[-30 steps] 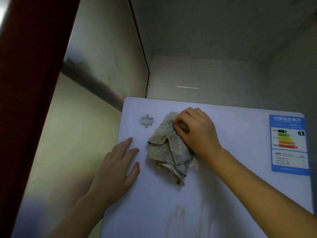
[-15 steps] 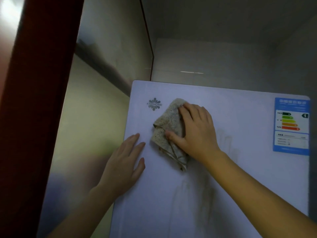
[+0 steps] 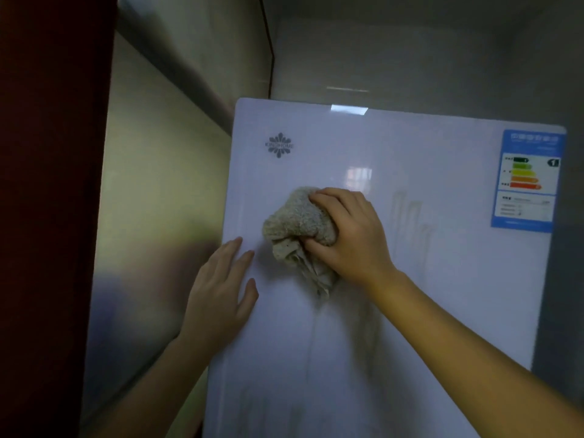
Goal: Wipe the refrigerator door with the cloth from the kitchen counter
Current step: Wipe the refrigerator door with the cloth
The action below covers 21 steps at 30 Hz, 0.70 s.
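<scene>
Refrigerator door [image 3: 426, 295]: bare panel right of cloth [image 3: 297, 222].
I see left hand [image 3: 218, 289] flat at its left edge; right hand [image 3: 350, 235] fingers clutch cloth, apparently pressing.

You are working in dim, cool light. The refrigerator door [image 3: 410, 295] is the brightest surface, with a small pale glare patch above the cloth [image 3: 298, 222] and a bright strip at its top edge. The dark red panel [image 3: 47, 216] on your left sinks almost to black. A soft shadow edges your left hand [image 3: 218, 292]. The energy label [image 3: 527, 180] print is blurred, and straight edges bow near the frame borders.
</scene>
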Each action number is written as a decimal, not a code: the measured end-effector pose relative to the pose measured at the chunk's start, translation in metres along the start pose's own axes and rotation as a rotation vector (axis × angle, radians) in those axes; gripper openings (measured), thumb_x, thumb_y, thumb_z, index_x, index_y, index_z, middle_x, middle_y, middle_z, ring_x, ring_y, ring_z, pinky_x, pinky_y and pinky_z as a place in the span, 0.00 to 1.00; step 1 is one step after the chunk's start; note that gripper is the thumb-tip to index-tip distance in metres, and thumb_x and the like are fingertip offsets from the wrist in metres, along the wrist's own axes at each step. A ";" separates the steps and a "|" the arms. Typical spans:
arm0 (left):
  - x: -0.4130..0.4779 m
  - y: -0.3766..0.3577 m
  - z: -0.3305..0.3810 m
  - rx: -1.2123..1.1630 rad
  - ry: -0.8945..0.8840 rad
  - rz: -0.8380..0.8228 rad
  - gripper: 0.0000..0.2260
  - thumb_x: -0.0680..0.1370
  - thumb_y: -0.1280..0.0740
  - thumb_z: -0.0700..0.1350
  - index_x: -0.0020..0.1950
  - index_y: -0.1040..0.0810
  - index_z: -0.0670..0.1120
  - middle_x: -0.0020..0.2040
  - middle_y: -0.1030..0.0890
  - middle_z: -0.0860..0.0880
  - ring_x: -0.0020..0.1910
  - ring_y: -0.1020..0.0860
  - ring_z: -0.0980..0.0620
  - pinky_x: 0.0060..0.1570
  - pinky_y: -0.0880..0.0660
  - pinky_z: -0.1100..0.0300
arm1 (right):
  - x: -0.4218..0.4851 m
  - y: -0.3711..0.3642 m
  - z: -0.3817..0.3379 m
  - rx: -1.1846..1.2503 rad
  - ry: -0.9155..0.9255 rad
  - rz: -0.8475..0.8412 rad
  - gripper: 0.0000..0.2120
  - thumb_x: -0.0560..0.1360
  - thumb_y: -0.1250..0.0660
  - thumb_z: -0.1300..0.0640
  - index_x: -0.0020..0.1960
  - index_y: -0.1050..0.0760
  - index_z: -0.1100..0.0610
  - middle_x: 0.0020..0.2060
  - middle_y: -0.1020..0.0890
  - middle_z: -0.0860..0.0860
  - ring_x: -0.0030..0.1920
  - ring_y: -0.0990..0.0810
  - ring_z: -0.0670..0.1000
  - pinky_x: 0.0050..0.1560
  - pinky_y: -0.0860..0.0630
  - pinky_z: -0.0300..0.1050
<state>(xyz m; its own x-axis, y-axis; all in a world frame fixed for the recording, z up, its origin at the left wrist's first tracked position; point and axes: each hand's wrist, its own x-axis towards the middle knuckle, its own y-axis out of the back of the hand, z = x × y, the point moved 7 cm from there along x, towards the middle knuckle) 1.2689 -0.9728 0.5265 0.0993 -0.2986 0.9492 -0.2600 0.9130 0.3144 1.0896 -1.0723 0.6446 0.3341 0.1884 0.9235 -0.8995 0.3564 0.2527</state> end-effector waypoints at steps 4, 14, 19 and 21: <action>-0.020 -0.009 0.002 0.020 -0.030 0.004 0.22 0.79 0.40 0.51 0.68 0.24 0.41 0.74 0.28 0.40 0.71 0.28 0.40 0.68 0.34 0.51 | -0.056 0.003 -0.001 0.038 -0.073 -0.020 0.28 0.69 0.23 0.47 0.66 0.22 0.56 0.63 0.20 0.51 0.62 0.23 0.55 0.62 0.27 0.49; -0.008 -0.017 0.012 -0.005 -0.048 0.056 0.22 0.79 0.40 0.50 0.69 0.25 0.41 0.75 0.30 0.39 0.72 0.29 0.38 0.69 0.34 0.46 | -0.085 0.022 0.051 -0.030 -0.157 0.040 0.27 0.67 0.24 0.49 0.64 0.21 0.56 0.64 0.22 0.53 0.64 0.24 0.56 0.64 0.30 0.56; 0.013 -0.013 0.013 0.005 -0.066 0.128 0.21 0.79 0.39 0.49 0.68 0.23 0.41 0.75 0.29 0.39 0.71 0.29 0.37 0.68 0.33 0.45 | -0.033 0.031 0.053 -0.216 -0.067 0.146 0.23 0.69 0.26 0.46 0.61 0.19 0.55 0.63 0.21 0.53 0.64 0.28 0.57 0.67 0.34 0.56; 0.019 -0.009 0.013 0.003 -0.082 0.158 0.21 0.79 0.39 0.49 0.68 0.23 0.41 0.75 0.29 0.39 0.72 0.29 0.37 0.68 0.32 0.45 | -0.020 0.028 0.054 -0.221 -0.060 0.138 0.24 0.71 0.27 0.46 0.64 0.21 0.55 0.63 0.20 0.53 0.62 0.26 0.57 0.66 0.32 0.55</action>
<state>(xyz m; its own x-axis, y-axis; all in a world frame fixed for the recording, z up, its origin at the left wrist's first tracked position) 1.2604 -0.9907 0.5421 -0.0216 -0.1736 0.9846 -0.2687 0.9496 0.1616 1.0425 -1.1157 0.6493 0.1893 0.1973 0.9619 -0.8501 0.5232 0.0600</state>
